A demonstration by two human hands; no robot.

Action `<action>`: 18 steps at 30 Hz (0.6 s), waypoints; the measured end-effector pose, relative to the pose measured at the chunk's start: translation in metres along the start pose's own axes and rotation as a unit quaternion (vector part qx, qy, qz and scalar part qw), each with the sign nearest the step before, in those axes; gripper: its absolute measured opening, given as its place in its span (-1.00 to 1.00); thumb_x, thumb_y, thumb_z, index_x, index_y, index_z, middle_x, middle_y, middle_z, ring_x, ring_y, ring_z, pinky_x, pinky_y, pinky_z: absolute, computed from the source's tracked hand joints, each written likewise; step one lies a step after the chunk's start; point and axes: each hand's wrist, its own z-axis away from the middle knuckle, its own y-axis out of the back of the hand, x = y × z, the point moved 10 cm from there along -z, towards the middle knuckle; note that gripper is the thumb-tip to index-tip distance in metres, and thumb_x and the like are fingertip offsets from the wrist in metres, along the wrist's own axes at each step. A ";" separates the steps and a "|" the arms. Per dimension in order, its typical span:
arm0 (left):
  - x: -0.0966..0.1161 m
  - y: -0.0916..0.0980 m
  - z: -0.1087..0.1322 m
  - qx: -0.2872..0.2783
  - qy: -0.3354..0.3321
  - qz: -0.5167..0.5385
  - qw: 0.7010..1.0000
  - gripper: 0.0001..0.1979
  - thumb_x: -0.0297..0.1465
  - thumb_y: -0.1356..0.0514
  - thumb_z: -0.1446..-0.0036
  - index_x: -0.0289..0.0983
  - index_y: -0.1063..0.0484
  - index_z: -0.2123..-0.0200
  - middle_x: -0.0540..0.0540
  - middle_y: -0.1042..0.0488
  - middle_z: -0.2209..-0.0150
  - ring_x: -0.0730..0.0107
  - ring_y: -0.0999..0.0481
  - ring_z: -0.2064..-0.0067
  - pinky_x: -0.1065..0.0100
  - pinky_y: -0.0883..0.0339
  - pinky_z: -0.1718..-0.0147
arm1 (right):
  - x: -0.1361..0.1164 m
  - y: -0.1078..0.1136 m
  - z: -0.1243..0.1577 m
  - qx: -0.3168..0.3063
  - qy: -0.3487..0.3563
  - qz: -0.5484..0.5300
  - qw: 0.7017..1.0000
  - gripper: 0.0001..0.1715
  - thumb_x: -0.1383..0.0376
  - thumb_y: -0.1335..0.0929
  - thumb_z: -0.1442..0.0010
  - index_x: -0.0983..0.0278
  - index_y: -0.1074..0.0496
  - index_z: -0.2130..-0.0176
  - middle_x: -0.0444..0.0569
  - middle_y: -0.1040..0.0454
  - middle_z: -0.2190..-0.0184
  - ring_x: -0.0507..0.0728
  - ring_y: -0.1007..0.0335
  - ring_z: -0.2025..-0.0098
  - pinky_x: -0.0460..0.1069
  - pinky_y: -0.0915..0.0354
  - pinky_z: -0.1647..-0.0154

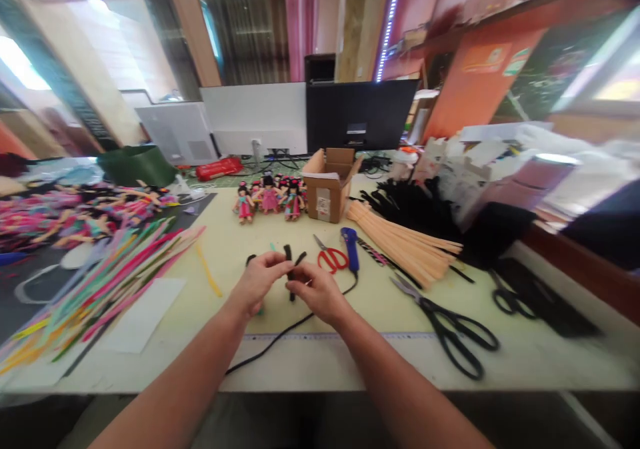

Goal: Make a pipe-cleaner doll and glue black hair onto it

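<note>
Your left hand (260, 279) and right hand (315, 289) meet above the pale green table (525, 349), both pinched shut on one black pipe cleaner piece (291, 262) — its ends poke up between your fingertips and a short tail drops below them. Red scissors (330, 258) lie just beside, big black scissors (450, 329) farther right. How the piece is bent inside your fingers is hidden — the colourful stems (110, 276) at left are blurred
</note>
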 end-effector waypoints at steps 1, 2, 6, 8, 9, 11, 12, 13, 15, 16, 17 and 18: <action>-0.003 0.004 0.000 0.006 0.006 -0.015 1.000 -0.75 -0.25 -0.37 0.17 -0.29 -0.47 0.46 0.02 -0.42 0.52 0.51 -0.30 0.49 0.46 -0.11 0.51 | -0.004 0.013 0.010 -0.005 0.000 0.022 1.000 -0.84 0.25 -0.40 -0.07 0.21 -0.45 0.27 -0.13 -0.45 0.42 0.06 -0.35 0.40 -0.06 -0.24 0.38; -0.007 0.005 0.001 -0.002 0.016 -0.035 0.999 -0.73 -0.22 -0.36 0.16 -0.29 -0.48 0.43 0.01 -0.44 0.49 0.49 -0.32 0.47 0.45 -0.13 0.51 | -0.009 0.029 0.022 -0.008 0.005 0.063 0.998 -0.74 0.24 -0.39 -0.11 0.19 -0.45 0.15 -0.09 -0.48 0.33 0.08 -0.39 0.32 -0.04 -0.27 0.32; -0.014 0.009 0.012 -0.044 0.035 -0.118 0.991 -0.70 -0.17 -0.32 0.12 -0.30 -0.49 0.42 0.00 -0.44 0.51 0.43 -0.35 0.46 0.42 -0.17 0.49 | -0.017 0.136 0.090 0.059 -0.056 0.244 0.966 -0.76 0.21 -0.30 -0.18 0.20 -0.47 0.17 0.00 -0.53 0.22 0.17 -0.45 0.18 0.07 -0.32 0.12; -0.013 0.004 0.022 -0.068 0.019 -0.160 0.985 -0.73 -0.19 -0.28 0.09 -0.31 -0.48 0.48 0.02 -0.41 0.55 0.45 -0.34 0.48 0.41 -0.18 0.46 | -0.012 0.192 0.124 0.105 -0.116 0.331 0.930 -0.72 0.13 -0.32 -0.10 0.21 -0.50 0.23 0.05 -0.55 0.21 0.27 -0.46 0.16 0.16 -0.32 0.07; -0.013 0.001 0.027 -0.076 0.008 -0.183 0.980 -0.75 -0.21 -0.27 0.08 -0.30 -0.49 0.49 0.03 -0.41 0.56 0.45 -0.34 0.48 0.41 -0.19 0.44 | -0.006 0.212 0.137 0.110 -0.147 0.353 0.917 -0.69 0.09 -0.33 -0.05 0.21 -0.51 0.28 0.07 -0.56 0.24 0.31 -0.47 0.17 0.19 -0.33 0.09; -0.016 -0.004 0.033 -0.083 -0.011 -0.237 0.968 -0.78 -0.23 -0.24 0.05 -0.29 -0.49 0.49 0.04 -0.42 0.56 0.44 -0.36 0.47 0.40 -0.20 0.42 | 0.010 0.238 0.154 0.115 -0.204 0.369 0.899 -0.65 0.02 -0.33 -0.02 0.17 -0.53 0.30 0.10 -0.59 0.26 0.35 -0.49 0.21 0.19 -0.36 0.15; -0.018 -0.006 0.034 -0.079 -0.019 -0.261 0.962 -0.79 -0.24 -0.23 0.03 -0.29 -0.49 0.50 0.03 -0.44 0.55 0.42 -0.37 0.46 0.39 -0.19 0.41 | 0.017 0.244 0.158 0.118 -0.223 0.371 0.894 -0.64 -0.01 -0.33 0.00 0.13 -0.54 0.31 0.10 -0.59 0.25 0.35 -0.50 0.22 0.17 -0.38 0.20; -0.020 -0.008 0.035 -0.074 -0.025 -0.295 0.952 -0.80 -0.25 -0.22 0.03 -0.28 -0.49 0.50 0.02 -0.45 0.54 0.41 -0.39 0.44 0.38 -0.19 0.40 | 0.021 0.243 0.158 0.115 -0.231 0.368 0.893 -0.62 -0.04 -0.32 -0.01 0.10 -0.55 0.30 0.09 -0.60 0.24 0.34 -0.51 0.23 0.15 -0.39 0.22; -0.022 -0.010 0.037 -0.049 -0.043 -0.378 0.923 -0.84 -0.29 -0.20 0.00 -0.25 -0.50 0.47 -0.01 -0.49 0.50 0.36 -0.43 0.39 0.36 -0.18 0.37 | 0.025 0.228 0.149 0.096 -0.227 0.355 0.902 -0.57 -0.08 -0.31 0.01 0.12 -0.55 0.28 0.04 -0.60 0.23 0.32 -0.52 0.23 0.14 -0.41 0.22; -0.022 -0.011 0.038 -0.039 -0.047 -0.419 0.906 -0.85 -0.30 -0.20 -0.02 -0.24 -0.51 0.45 -0.03 -0.51 0.47 0.32 -0.46 0.35 0.34 -0.18 0.36 | 0.026 0.217 0.141 0.084 -0.219 0.347 0.908 -0.55 -0.08 -0.31 0.00 0.13 -0.54 0.26 0.02 -0.60 0.22 0.31 -0.51 0.21 0.14 -0.41 0.19; -0.022 -0.013 0.040 -0.033 -0.049 -0.453 0.889 -0.86 -0.32 -0.19 -0.03 -0.24 -0.51 0.43 -0.06 -0.53 0.43 0.28 -0.48 0.32 0.33 -0.18 0.34 | 0.026 0.205 0.130 0.075 -0.208 0.339 0.914 -0.53 -0.07 -0.31 -0.01 0.15 -0.53 0.23 0.01 -0.60 0.22 0.30 -0.51 0.20 0.13 -0.40 0.18; -0.022 -0.016 0.042 -0.033 -0.051 -0.478 0.876 -0.85 -0.32 -0.18 -0.05 -0.24 -0.52 0.40 -0.08 -0.55 0.40 0.24 -0.49 0.28 0.32 -0.18 0.33 | 0.026 0.193 0.116 0.070 -0.193 0.330 0.921 -0.52 -0.06 -0.31 -0.03 0.18 -0.52 0.20 0.02 -0.59 0.22 0.28 -0.51 0.20 0.12 -0.40 0.17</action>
